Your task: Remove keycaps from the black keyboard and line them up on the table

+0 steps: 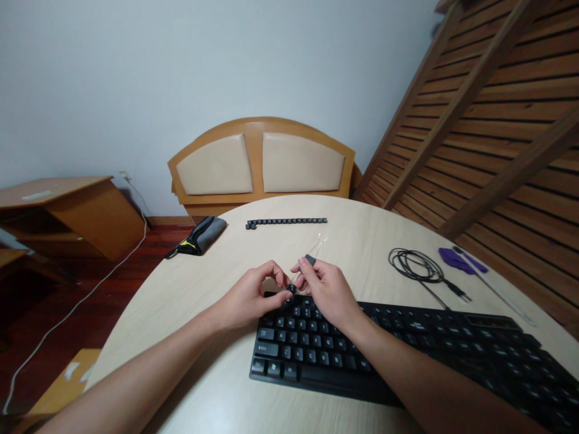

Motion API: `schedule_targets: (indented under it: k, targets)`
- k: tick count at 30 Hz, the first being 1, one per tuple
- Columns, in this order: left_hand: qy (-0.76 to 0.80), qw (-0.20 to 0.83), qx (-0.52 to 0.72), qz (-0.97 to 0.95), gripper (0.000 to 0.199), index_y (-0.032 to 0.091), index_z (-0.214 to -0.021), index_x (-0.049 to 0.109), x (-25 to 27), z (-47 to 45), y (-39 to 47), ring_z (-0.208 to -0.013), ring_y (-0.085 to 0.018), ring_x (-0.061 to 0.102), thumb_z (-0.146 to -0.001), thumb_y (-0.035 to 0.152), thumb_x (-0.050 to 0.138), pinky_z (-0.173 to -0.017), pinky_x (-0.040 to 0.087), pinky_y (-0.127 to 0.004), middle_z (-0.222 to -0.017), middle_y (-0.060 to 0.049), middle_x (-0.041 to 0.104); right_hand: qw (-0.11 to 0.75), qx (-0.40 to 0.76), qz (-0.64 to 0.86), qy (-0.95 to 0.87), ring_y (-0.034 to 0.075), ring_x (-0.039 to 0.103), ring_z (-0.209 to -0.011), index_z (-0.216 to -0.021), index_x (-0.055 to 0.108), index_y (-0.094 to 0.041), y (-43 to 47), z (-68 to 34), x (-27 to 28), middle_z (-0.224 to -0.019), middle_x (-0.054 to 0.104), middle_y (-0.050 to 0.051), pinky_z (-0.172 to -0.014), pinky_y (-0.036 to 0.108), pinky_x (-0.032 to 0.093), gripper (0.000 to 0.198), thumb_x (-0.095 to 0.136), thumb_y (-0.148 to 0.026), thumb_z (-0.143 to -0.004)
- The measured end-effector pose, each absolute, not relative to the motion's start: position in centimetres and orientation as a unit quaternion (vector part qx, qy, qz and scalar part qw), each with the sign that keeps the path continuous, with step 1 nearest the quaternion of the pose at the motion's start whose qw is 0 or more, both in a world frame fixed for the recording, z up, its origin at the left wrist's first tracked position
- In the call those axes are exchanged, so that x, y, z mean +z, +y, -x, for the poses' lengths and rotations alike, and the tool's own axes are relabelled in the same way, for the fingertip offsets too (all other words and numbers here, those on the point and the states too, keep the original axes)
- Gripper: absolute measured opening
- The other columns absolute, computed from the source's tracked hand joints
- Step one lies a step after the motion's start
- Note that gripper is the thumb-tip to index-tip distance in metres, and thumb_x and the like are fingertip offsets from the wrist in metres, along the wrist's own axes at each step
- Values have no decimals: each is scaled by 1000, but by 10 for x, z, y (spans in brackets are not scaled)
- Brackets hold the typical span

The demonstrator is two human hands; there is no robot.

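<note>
A black keyboard (325, 375) lies on the round table, with its upper left corner under my hands. My left hand (251, 292) pinches a small black keycap (291, 289) between thumb and fingers, just above that corner. In my right hand (329, 290) is a wire keycap puller (310, 259), held by its dark handle. One pair of its thin wires points away from me; the other end reaches down to the keycap. Whether the wire still hooks the keycap, I cannot tell. Farther back, several removed keycaps (289, 221) form a row, with a short second row at its left end.
To the right lie a coiled black cable (416, 265), a purple cloth (456, 260) and a thin brush-like stick (491, 286). A dark folded pouch (203, 235) rests at the table's (190, 355) left edge. Behind stands a wooden headboard (261, 157).
</note>
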State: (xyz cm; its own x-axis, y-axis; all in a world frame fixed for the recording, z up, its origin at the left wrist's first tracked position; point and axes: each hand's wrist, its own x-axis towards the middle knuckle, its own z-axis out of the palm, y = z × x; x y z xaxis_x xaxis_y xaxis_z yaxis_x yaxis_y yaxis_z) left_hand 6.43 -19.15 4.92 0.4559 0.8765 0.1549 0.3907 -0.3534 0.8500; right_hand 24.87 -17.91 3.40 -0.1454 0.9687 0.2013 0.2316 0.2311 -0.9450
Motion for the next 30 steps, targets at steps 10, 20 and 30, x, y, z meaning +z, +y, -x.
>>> schedule_targets:
  k: [10,20,30]
  targets:
    - [397,365,350,-766,9,19,-84,51,49,-64,-189,-83,-18,57,-88,21,59,-80,44,-33,-86,-3,61,432,409,473,-650,16,67,-68,-78,63,-16,-178,-249,29,-75,70,5,-62,25,51,40,47,-49,-94]
    - [401,379,370,-747,10,18,-86,53,46,-63,-185,-89,-19,58,-91,25,58,-84,44,-34,-91,-4,63,432,429,475,-636,16,67,-68,-80,62,-16,-179,-248,33,-79,71,7,-59,25,51,35,49,-45,-93]
    - [393,394,375,-741,6,16,-90,59,45,-62,-183,-90,-19,59,-89,23,60,-85,45,-33,-93,-4,64,436,419,468,-644,16,66,-67,-85,64,-16,-178,-248,30,-81,71,6,-57,25,49,32,51,-44,-92]
